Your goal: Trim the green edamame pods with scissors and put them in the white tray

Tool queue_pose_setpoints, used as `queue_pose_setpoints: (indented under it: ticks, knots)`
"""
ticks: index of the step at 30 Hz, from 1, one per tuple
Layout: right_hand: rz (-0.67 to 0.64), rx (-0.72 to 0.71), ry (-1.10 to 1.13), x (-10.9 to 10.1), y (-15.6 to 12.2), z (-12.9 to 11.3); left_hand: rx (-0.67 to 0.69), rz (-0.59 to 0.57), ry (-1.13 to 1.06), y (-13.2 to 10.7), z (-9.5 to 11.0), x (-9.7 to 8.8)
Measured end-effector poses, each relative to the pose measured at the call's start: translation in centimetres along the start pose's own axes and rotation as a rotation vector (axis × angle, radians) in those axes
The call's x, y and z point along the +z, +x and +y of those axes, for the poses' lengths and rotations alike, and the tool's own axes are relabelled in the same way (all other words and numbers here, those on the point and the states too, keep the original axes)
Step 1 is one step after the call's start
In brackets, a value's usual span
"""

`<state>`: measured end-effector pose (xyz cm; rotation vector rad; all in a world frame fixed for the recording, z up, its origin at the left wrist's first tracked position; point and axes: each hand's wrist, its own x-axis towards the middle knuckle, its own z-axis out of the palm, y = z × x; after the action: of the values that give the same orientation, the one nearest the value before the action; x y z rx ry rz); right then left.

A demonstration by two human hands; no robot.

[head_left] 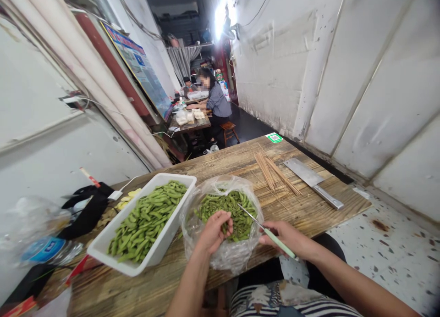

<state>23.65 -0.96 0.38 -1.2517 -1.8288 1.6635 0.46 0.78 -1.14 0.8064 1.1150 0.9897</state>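
Note:
My left hand (217, 230) is closed over the near part of a clear plastic bag (192, 236), its fingers curled in a pinch; whatever they hold is hidden. Inside the opened bag lie many green soybean pods (244, 230). My right hand (287, 236), at the bag's right side, grips a slim-bladed tool with a pale green handle (280, 242). Its metal tip points up and left over the pods. Left of the bag, a white plastic tub (139, 267) holds a heap of more green pods (147, 220).
A cleaver (304, 171) and loose thin wooden skewers (273, 172) lie on the wooden table (113, 291) to the right. At the left are a water bottle (51, 250) and plastic bags. Farther off, a person (218, 99) sits at another table.

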Motion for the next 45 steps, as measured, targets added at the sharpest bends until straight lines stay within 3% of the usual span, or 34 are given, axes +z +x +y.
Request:
queue_pose_setpoints:
  ticks: [6,9,14,17,20,26,32,39,42,45]
  knots:
    - [-0.002,0.015,0.062,0.1,-0.1,0.0,0.241,0.092,0.815,1.4,-1.8,1.2]
    - [0.006,0.018,0.050,0.1,-0.2,-0.1,0.277,0.145,1.176,1.7,-2.3,1.9]
    - [0.021,0.021,0.022,0.1,-0.3,0.1,0.294,0.110,1.387,2.0,-2.3,2.9]
    - [0.006,0.027,0.044,0.1,-0.3,0.3,0.307,0.158,1.349,2.2,-1.9,2.6]
    - [0.001,-0.008,0.044,-0.1,-0.7,0.1,0.296,0.222,1.124,2.4,-1.7,1.5]
    - [-0.030,-0.128,-0.127,-0.4,-0.8,-0.5,0.250,0.184,0.703,1.3,-1.3,0.5]
    - [-0.059,-0.163,-0.211,-0.3,-0.1,0.1,0.215,0.217,0.557,0.1,-0.6,1.5]
    - [-0.052,-0.164,-0.149,-0.2,-0.2,-0.5,0.232,0.193,0.582,-0.2,-0.2,1.6]
    - [-0.070,-0.101,-0.081,0.0,-0.2,-0.6,0.184,0.193,0.532,-0.3,-0.3,1.6]
    - [-0.087,-0.008,0.045,0.3,-0.1,-0.2,0.097,0.209,0.341,-0.3,-0.2,1.6]
